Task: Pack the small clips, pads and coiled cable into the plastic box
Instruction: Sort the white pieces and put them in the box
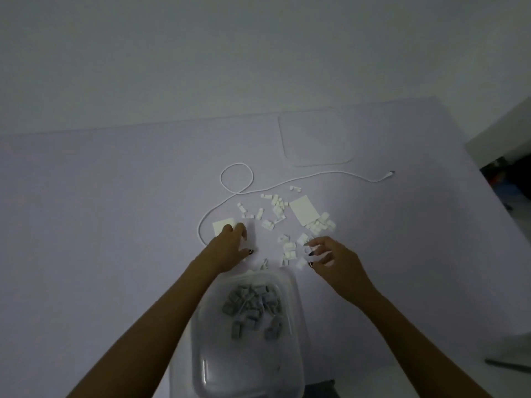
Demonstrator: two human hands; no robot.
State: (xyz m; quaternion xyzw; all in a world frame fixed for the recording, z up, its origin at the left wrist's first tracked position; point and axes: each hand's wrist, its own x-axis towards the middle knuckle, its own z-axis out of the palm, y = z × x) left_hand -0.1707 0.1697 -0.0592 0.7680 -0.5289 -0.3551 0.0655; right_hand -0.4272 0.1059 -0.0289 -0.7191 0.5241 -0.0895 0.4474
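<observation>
A clear plastic box (296, 311) stands at the table's near edge with several small clips (253, 305) inside. More white clips (277, 209) lie scattered beyond it, next to a large white pad (303, 209) and a smaller pad (222, 226). A white cable (244, 193) lies loose with one loop at the far side. My left hand (230, 248) rests by the smaller pad, fingers curled down on the table; whether it holds anything is hidden. My right hand (330, 257) hovers over clips at the right, fingers spread and bent.
The box's clear lid (316, 136) lies flat at the far right of the lilac table (115, 225). The cable's plug end (390, 174) reaches toward the right edge. A white wall rises behind the table, and dark floor shows at the right.
</observation>
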